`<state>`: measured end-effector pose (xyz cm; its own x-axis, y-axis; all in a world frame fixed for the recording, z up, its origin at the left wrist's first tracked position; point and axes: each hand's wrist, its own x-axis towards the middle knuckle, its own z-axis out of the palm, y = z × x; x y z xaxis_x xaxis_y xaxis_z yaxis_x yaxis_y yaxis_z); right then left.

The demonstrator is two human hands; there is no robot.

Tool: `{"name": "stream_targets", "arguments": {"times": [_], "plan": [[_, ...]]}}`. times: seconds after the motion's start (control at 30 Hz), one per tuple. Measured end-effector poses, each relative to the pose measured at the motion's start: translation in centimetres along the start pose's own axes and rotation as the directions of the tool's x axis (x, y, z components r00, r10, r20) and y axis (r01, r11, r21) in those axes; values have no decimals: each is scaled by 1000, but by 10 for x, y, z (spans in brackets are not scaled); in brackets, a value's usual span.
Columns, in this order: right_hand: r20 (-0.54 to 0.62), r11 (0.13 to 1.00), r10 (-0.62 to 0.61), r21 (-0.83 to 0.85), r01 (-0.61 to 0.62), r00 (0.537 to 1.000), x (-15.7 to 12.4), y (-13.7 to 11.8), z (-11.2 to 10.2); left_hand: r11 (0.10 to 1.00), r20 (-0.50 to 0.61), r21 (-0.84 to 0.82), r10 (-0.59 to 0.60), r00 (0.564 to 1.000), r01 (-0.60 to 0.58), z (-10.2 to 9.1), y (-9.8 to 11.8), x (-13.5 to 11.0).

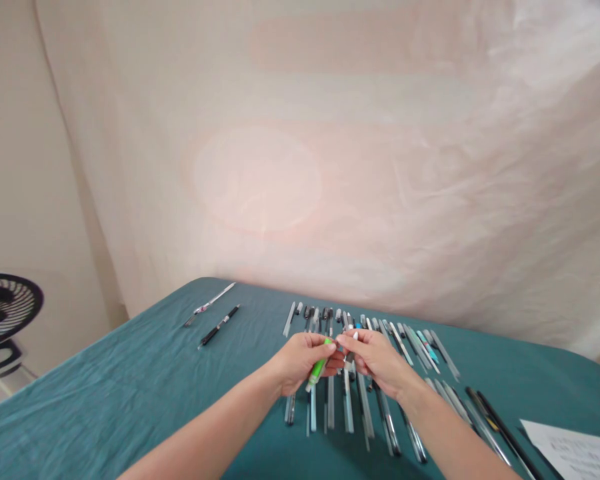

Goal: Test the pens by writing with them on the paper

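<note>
**Both hands on a green pen above the pen row**

Head view. A teal cloth-covered table (105,400) carries a long row of grey, black and blue pens (360,400) laid side by side, running from the table's middle toward its right end. Two further pens lie well apart to the left: a slim white pen (211,304) and a black pen with a silver band (219,326). A white printed paper sheet (575,450) sits at the lower right corner (its writing is too small to read). A black round fan (3,310) stands off the table at the left. A creased cream fabric backdrop (330,167) hangs behind.

The left hand (300,360) is closed around a bright green plastic pen (319,368), fingers pressed on its barrel. The right hand (377,360) pinches the pen's upper end between thumb and fingertips. The pen is held just above the row, hiding the pens beneath. Its long axis tilts, lower end toward the person and left, upper end away and right. No label is legible.
</note>
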<state>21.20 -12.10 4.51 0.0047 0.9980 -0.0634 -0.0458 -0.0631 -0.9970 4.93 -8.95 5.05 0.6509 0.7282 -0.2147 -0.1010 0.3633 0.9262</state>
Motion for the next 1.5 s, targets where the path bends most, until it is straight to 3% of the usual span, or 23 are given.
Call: {"name": "stream_targets", "arguments": {"times": [0.43,0.6,0.77,0.93,1.13,1.3,1.5], "plan": [[-58,1000,-16,-15,15,998,-3,5,13,980,-48,196,-21,999,30,-1,-2,0],[16,999,12,50,-12,1000,-3,5,11,920,-41,393,8,999,9,-2,10,-4],[60,986,53,153,-62,997,-3,0,9,705,-161,708,112,981,36,-35,41,-9],[101,984,49,167,-66,994,-4,1,10,344,-341,897,137,930,278,-73,55,-17],[141,998,41,49,-48,989,-6,5,11,14,-448,894,89,890,448,-72,39,-14],[132,999,31,-26,-28,991,-4,8,17,-111,-473,873,43,880,475,-70,33,-11],[137,997,1,-76,9,991,18,8,38,-135,-451,884,9,893,448,-73,26,-11]]}}
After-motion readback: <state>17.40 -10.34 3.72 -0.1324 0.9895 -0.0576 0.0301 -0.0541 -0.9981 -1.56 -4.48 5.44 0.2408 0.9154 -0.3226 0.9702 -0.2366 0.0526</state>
